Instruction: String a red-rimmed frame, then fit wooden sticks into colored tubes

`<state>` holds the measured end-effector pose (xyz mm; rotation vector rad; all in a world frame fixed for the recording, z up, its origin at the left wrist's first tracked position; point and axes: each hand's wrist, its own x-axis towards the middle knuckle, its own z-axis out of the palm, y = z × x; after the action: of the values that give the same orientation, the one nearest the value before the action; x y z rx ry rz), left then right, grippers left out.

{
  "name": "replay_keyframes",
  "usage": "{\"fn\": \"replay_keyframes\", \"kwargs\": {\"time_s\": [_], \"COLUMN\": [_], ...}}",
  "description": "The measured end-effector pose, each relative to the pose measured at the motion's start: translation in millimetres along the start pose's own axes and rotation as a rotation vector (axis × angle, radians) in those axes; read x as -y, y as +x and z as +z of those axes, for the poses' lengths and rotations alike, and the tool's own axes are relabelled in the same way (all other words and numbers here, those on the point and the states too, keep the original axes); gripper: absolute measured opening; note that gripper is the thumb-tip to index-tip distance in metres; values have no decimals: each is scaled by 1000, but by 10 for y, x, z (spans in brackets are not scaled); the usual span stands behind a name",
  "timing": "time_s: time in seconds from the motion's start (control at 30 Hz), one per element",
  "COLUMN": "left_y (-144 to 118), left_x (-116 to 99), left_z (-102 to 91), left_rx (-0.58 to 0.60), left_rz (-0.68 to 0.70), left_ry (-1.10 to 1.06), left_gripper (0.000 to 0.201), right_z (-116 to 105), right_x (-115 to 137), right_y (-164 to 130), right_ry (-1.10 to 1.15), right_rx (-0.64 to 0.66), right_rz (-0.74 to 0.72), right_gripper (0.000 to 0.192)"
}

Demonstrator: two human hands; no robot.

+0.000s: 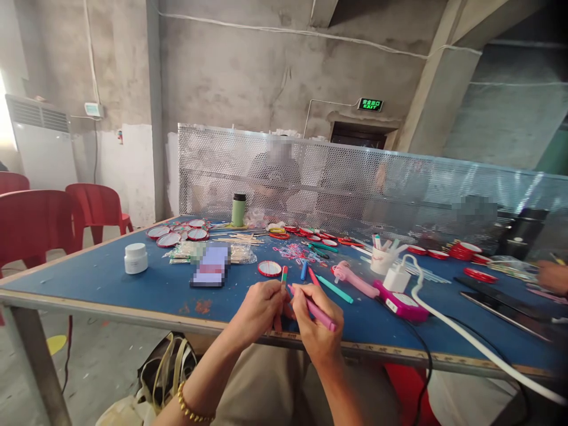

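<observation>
Both hands meet at the near edge of the blue table (110,278). My left hand (260,310) is closed around a small red and green stick (284,276) that pokes up between its fingers. My right hand (313,322) grips a pink marker (322,315) like a pen, its tip touching the stick. Just beyond the hands lie loose markers, among them a teal marker (335,290), and one red-rimmed round disc (269,268).
A white jar (135,258), a phone (212,266), bundles of wooden sticks (242,239), several red-rimmed discs (177,234), a green bottle (238,209), a cup of pens (382,255), a pink device (402,305) with white charger and cable. Perforated screen (355,177); another person's hand (552,275). Red chairs (35,225) left.
</observation>
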<state>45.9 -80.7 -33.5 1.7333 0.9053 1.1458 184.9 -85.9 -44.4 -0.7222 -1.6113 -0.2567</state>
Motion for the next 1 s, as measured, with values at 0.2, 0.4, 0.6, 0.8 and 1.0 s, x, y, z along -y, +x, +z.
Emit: {"fn": "replay_keyframes", "kwargs": {"time_s": [0.2, 0.4, 0.6, 0.8, 1.0], "left_y": [8, 12, 24, 19, 9], "left_x": [1, 12, 38, 26, -17], "left_z": [-3, -8, -8, -13, -11], "left_rx": [-4, -10, -12, -11, -3], "left_rz": [-3, -9, -15, -15, 0], "left_ry": [-6, 40, 63, 54, 32], "left_gripper": [40, 40, 40, 41, 42], "right_z": [12, 4, 4, 15, 8], "right_x": [-3, -8, -3, -5, 30], "right_y": [9, 8, 14, 12, 28], "right_ry": [6, 41, 62, 36, 9], "right_rx": [8, 56, 78, 69, -6], "right_rz": [-15, -12, -19, -32, -25], "right_gripper": [16, 15, 16, 16, 16]}}
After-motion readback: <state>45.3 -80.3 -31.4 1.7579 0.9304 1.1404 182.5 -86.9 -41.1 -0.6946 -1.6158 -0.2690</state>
